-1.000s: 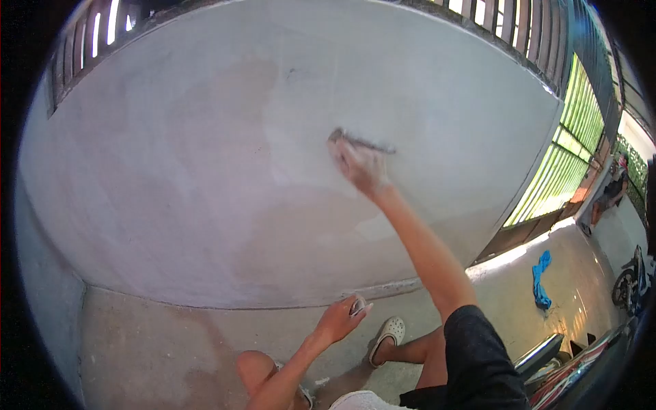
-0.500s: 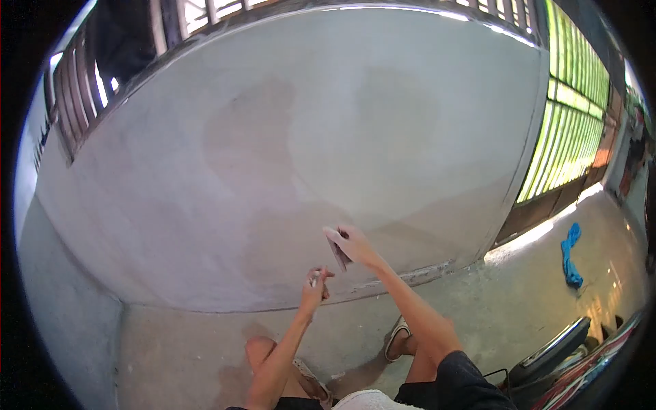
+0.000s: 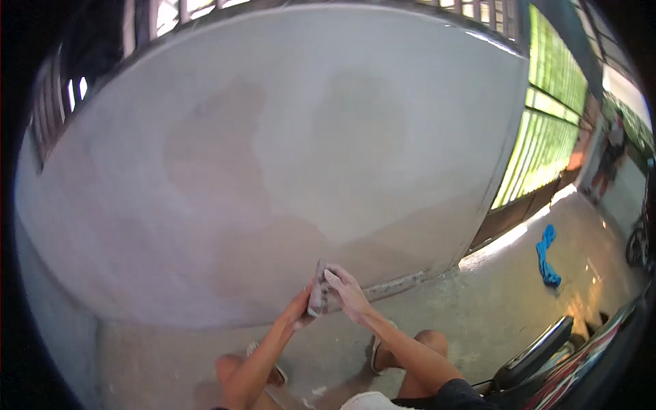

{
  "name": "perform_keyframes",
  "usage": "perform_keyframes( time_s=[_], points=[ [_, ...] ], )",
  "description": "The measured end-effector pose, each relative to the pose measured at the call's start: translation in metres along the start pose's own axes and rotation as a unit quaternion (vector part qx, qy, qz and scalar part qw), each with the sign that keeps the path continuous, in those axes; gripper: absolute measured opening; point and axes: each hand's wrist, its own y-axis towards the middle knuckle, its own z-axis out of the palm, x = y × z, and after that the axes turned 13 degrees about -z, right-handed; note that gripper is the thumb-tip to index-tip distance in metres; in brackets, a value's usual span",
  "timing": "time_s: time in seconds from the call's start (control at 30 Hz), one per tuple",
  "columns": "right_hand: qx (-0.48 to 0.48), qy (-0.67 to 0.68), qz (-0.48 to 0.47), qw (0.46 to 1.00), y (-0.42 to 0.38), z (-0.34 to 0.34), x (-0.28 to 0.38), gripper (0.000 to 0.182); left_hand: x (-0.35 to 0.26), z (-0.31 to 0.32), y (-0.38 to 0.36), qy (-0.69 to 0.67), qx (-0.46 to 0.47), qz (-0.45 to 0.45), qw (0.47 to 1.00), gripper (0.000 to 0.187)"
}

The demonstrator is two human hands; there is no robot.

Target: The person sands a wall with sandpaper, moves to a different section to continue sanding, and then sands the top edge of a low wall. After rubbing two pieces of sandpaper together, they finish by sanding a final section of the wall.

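flat tool (image 3: 317, 298) | long axis near-vertical in view | between left hand (image 3: 298, 309), right hand (image 3: 347, 290)

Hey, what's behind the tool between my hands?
The grey wall shows around the upper end of the tool; whatever lies directly behind it is covered.

Near: wearer's hands, 2 (left hand (image 3: 296, 311), right hand (image 3: 348, 294)); hand tool (image 3: 316, 295), 1; pale shoes (image 3: 375, 357), 2. Right: blue cloth (image 3: 545, 257), 1. Far right: person (image 3: 611, 152), 1; wheel (image 3: 637, 245), 1, partly in view.
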Motion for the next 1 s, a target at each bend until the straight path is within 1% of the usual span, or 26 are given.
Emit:
perform_keyframes(
  time_s=[0.03, 0.07, 0.1, 0.13, 0.17, 0.2, 0.23, 0.27, 0.3, 0.33, 0.37, 0.4, 0.43, 0.47, 0.5, 0.53, 0.57, 0.6, 0.67, 0.7, 0.77, 0.8, 0.87, 0.93, 1.0],
  points=[
    [0.039, -0.049, -0.063, 0.996, -0.008, 0.015, -0.004, 0.049, 0.007, -0.004, -0.008, -0.021, 0.021, 0.020, 0.999, 0.046],
    [0.077, -0.133, -0.131, 0.979, -0.009, 0.027, -0.006, 0.065, -0.002, -0.007, -0.009, -0.028, 0.047, 0.049, 0.997, 0.043],
    [0.086, -0.136, -0.137, 0.977, -0.008, 0.039, -0.006, 0.065, -0.011, -0.008, -0.007, -0.026, 0.079, 0.079, 0.993, 0.040],
    [0.095, -0.239, -0.211, 0.943, -0.016, 0.056, -0.004, 0.069, -0.003, -0.011, 0.005, -0.007, -0.005, 0.165, 0.986, 0.039],
    [0.100, -0.339, -0.281, 0.892, -0.020, 0.069, -0.007, 0.073, -0.001, -0.012, 0.006, -0.006, -0.002, 0.164, 0.986, 0.039],
    [0.074, -0.204, -0.242, 0.946, -0.019, 0.076, -0.018, 0.072, -0.001, -0.013, 0.006, -0.044, 0.035, 0.160, 0.985, 0.040],
    [0.075, -0.209, -0.243, 0.944, -0.016, 0.074, -0.019, 0.072, -0.001, -0.013, 0.004, -0.085, 0.071, 0.157, 0.981, 0.042],
    [0.024, -0.135, -0.099, 0.986, -0.009, 0.067, -0.014, 0.072, -0.005, -0.006, -0.003, -0.075, -0.017, 0.107, 0.991, 0.042],
    [-0.026, -0.059, 0.044, 0.997, 0.002, 0.059, -0.006, 0.072, -0.011, -0.006, -0.004, -0.077, -0.008, 0.115, 0.990, 0.042],
    [-0.021, -0.068, 0.038, 0.997, 0.015, 0.051, -0.001, 0.072, -0.015, -0.009, -0.006, -0.033, -0.023, 0.129, 0.991, 0.042],
    [-0.021, -0.139, -0.024, 0.990, 0.028, 0.046, 0.005, 0.060, -0.019, -0.011, -0.009, 0.012, -0.039, 0.144, 0.989, 0.041],
    [-0.021, -0.208, -0.087, 0.974, 0.042, 0.042, 0.012, 0.050, -0.023, -0.010, -0.012, 0.012, -0.035, 0.154, 0.987, 0.041],
    [-0.013, -0.299, -0.213, 0.930, 0.056, 0.055, 0.037, 0.049, -0.025, -0.008, -0.017, 0.039, -0.091, 0.163, 0.982, 0.040],
    [-0.007, -0.380, -0.336, 0.862, 0.072, 0.075, 0.069, 0.048, -0.027, -0.009, -0.019, 0.066, -0.148, 0.172, 0.972, 0.040],
    [-0.008, -0.471, -0.439, 0.765, 0.091, 0.089, 0.098, 0.049, -0.026, -0.012, -0.019, 0.069, -0.146, 0.181, 0.970, 0.040],
    [-0.011, -0.548, -0.530, 0.646, 0.113, 0.101, 0.127, 0.050, -0.024, -0.017, -0.015, 0.081, -0.181, 0.146, 0.969, 0.039],
    [-0.003, -0.605, -0.574, 0.553, 0.141, 0.106, 0.155, 0.051, -0.023, -0.021, -0.013, 0.092, -0.216, 0.111, 0.966, 0.039],
    [0.004, -0.653, -0.609, 0.452, 0.166, 0.111, 0.179, 0.052, -0.022, -0.022, -0.015, 0.093, -0.216, 0.119, 0.965, 0.039],
    [-0.013, -0.629, -0.591, 0.504, 0.195, 0.141, 0.201, 0.055, -0.018, -0.020, -0.019, 0.077, -0.186, 0.153, 0.967, 0.035],
    [-0.012, -0.630, -0.591, 0.504, 0.208, 0.152, 0.201, 0.055, -0.020, -0.018, -0.022, 0.076, -0.185, 0.153, 0.968, 0.035],
    [-0.098, -0.668, -0.597, 0.433, 0.229, 0.167, 0.187, 0.058, -0.020, -0.016, -0.027, 0.065, -0.192, 0.155, 0.967, 0.034],
    [-0.097, -0.670, -0.595, 0.433, 0.230, 0.167, 0.176, 0.058, -0.018, -0.016, -0.025, 0.063, -0.191, 0.152, 0.968, 0.034],
    [-0.094, -0.720, -0.568, 0.387, 0.219, 0.167, 0.149, 0.063, -0.019, -0.020, -0.024, 0.055, -0.198, 0.161, 0.965, 0.034],
    [-0.032, -0.747, -0.552, 0.369, 0.200, 0.150, 0.103, 0.062, -0.016, -0.021, -0.021, 0.043, -0.193, 0.176, 0.964, 0.035],
    [0.024, -0.740, -0.532, 0.412, 0.189, 0.124, 0.059, 0.062, -0.014, -0.016, -0.019, 0.027, -0.185, 0.195, 0.963, 0.037]
  ],
)
